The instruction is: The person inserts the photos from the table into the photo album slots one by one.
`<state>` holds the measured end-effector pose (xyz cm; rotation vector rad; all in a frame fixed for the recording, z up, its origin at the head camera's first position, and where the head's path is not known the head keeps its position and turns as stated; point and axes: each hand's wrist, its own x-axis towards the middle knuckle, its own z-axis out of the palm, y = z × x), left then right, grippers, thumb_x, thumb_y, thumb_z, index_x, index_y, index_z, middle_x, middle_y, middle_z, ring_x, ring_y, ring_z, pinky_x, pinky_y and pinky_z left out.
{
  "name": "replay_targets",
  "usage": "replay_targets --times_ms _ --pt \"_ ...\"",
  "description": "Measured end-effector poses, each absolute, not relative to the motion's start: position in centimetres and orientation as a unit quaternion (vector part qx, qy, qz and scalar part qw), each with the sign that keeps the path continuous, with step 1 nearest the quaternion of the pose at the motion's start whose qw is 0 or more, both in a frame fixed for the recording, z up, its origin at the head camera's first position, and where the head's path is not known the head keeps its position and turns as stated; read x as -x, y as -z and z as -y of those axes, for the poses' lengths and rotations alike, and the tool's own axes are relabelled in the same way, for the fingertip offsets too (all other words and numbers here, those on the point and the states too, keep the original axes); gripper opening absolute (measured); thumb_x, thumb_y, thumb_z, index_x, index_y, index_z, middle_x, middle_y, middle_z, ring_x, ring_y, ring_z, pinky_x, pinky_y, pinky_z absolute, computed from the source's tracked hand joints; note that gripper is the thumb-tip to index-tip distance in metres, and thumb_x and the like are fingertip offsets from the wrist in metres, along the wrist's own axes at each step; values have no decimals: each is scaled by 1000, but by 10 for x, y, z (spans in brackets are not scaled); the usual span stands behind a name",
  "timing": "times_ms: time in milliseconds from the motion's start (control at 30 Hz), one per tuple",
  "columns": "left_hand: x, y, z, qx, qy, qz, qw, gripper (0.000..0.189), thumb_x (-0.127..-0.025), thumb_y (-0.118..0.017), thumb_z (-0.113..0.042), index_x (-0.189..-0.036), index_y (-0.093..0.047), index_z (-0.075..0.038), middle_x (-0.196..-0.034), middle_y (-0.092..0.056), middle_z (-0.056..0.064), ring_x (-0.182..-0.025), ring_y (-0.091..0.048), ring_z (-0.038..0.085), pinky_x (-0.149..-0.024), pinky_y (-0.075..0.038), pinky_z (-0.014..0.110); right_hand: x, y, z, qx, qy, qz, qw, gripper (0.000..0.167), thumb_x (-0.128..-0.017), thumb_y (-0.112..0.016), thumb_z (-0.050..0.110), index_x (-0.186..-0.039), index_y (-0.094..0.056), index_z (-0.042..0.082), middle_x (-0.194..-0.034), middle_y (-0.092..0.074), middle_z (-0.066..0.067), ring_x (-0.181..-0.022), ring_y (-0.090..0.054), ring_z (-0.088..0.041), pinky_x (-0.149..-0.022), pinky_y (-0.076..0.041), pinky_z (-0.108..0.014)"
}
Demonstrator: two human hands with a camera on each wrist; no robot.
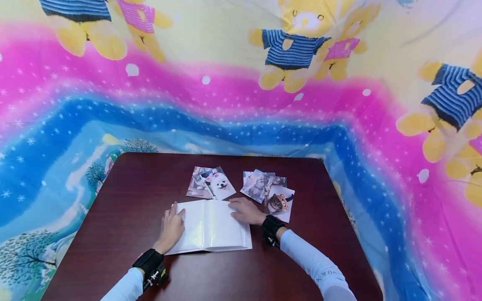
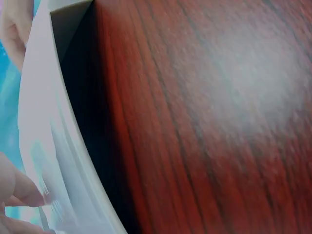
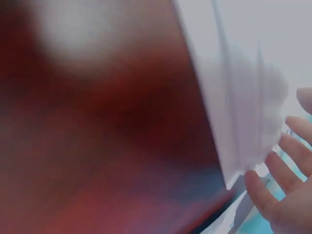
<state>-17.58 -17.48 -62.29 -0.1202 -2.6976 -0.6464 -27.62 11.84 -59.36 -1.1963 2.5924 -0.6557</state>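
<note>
An open photo album (image 1: 222,234) with blank white, glossy sleeve pages lies on the table. My left hand (image 1: 173,228) holds its left edge, thumb over the page and other fingers along the outer side. Close up in the left wrist view, fingertips (image 2: 29,192) meet the white pages (image 2: 44,117). My right hand (image 1: 246,211) rests at the album's upper right corner, fingers stretched out over the page. Spread, nearly straight fingers (image 3: 285,170) touch the pages (image 3: 239,112) near that edge in the right wrist view.
Behind the album lie loose animal photos: a left group topped by a white dog photo (image 1: 220,184), and a right group with a dog-in-hood photo (image 1: 279,203) nearest my right wrist. The dark wooden table (image 1: 135,196) meets a bear-print curtain (image 1: 226,100) around its far sides.
</note>
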Motion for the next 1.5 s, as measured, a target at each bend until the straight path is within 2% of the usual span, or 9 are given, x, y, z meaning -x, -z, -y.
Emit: replay_targets --times_ms 167,367,667,800,967,1133,1300,1367,1500 --pt "178 618 161 68 229 945 222 26 -83 -63 4 -108 -67 12 -133 -51 36 -121 -47 53 -84 -44 67 300 595 -107 362 296 -882 64 26 -96 -60 4 -119 -67 -5 -113 -65 -18 -106 -60 -32 -92 -47 -42" --pt "176 620 128 210 253 905 270 34 -83 -68 -6 -113 -65 11 -126 -58 33 -118 -52 51 -93 -43 64 320 605 -90 201 313 -928 -24 18 -90 -66 6 -103 -71 -5 -90 -63 -14 -84 -59 -29 -76 -47 -40" --pt "161 630 96 301 226 890 257 32 -86 -66 -13 -112 -68 5 -125 -61 25 -120 -55 44 -101 -41 60 330 611 -62 75 252 -965 18 33 -86 -77 24 -100 -66 -3 -96 -62 -18 -94 -58 -38 -82 -48 -47" --pt "158 631 93 316 219 889 249 33 -86 -65 -15 -112 -69 4 -126 -62 24 -121 -55 42 -101 -42 58 333 611 -56 58 228 -972 23 35 -81 -82 24 -99 -66 -1 -95 -64 -17 -91 -59 -38 -80 -49 -47" --pt "157 631 93 330 223 888 229 38 -85 -67 -19 -114 -69 6 -127 -61 25 -122 -54 45 -102 -39 59 339 612 -54 39 244 -968 30 43 -76 -86 21 -107 -67 -2 -101 -67 -18 -97 -61 -39 -85 -50 -47" --pt "157 630 91 330 206 893 229 39 -84 -69 -18 -114 -68 7 -127 -60 26 -122 -53 45 -102 -39 60 342 607 -56 49 291 -955 28 35 -74 -86 15 -98 -69 -3 -92 -68 -16 -90 -63 -37 -80 -51 -45" --pt "157 631 90 329 174 901 222 39 -86 -68 -21 -116 -68 4 -128 -60 25 -123 -53 43 -103 -39 59 339 608 -66 69 352 -933 28 15 -80 -77 7 -92 -73 -2 -87 -69 -12 -82 -64 -31 -74 -52 -40" --pt "157 631 90 326 166 905 219 38 -88 -68 -23 -116 -68 3 -128 -60 23 -123 -53 42 -103 -39 57 338 608 -71 63 383 -921 36 14 -85 -72 7 -96 -73 -2 -88 -69 -10 -81 -63 -27 -72 -52 -35" --pt "160 629 92 311 179 909 210 34 -92 -66 -26 -114 -71 0 -126 -62 20 -123 -54 39 -103 -40 54 335 597 -82 39 479 -873 79 21 -94 -65 5 -111 -67 -6 -94 -68 -20 -80 -65 -34 -69 -53 -37"
